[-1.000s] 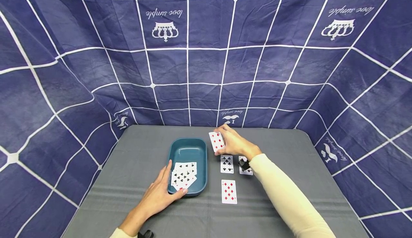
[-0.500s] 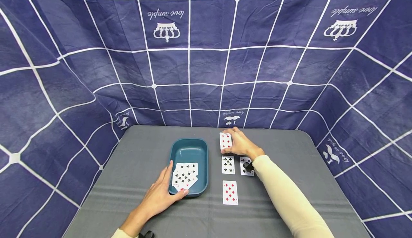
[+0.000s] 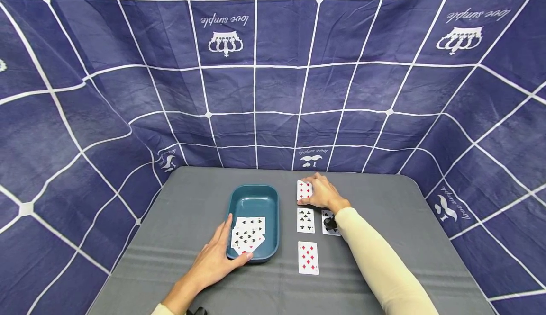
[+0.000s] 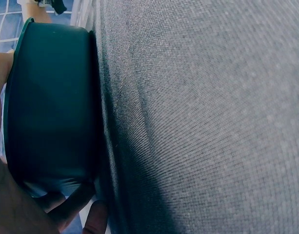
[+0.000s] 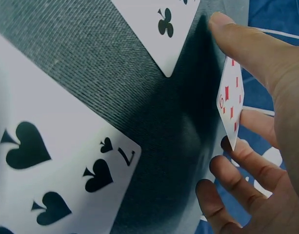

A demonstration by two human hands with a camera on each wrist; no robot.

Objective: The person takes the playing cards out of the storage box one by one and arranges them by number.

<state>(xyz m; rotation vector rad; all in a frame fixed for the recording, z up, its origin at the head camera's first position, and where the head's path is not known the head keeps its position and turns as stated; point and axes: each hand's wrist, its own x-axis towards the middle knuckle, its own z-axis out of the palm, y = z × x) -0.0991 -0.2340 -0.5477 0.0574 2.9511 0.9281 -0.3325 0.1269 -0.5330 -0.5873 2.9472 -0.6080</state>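
In the head view my right hand [image 3: 322, 192] pinches a six of diamonds playing card [image 3: 304, 190] by its edges, right of the tray's far end. The right wrist view shows this card [image 5: 231, 101] nearly edge-on between thumb and fingers; whether it touches the table I cannot tell. My left hand [image 3: 213, 258] lies against the near left corner of a teal tray [image 3: 276, 229], thumb on the near rim and straight fingers along the left side. In the left wrist view the tray's outer wall [image 4: 51, 107] stands beside my palm. Several overlapping cards [image 3: 248, 234] lie in the tray.
A clubs card [image 3: 305, 220] lies nearer me than the held card, and a diamonds card [image 3: 308, 258] nearer still. The seven of spades [image 5: 47, 146] lies under my right wrist. A blue cloth wall [image 3: 273, 92] encloses the grey table [image 3: 183, 211] behind and at the sides.
My right hand has carried the six of diamonds rightward, away from the tray, and lowered it behind the clubs card. The left hand keeps its place at the tray; the head view has shifted slightly.
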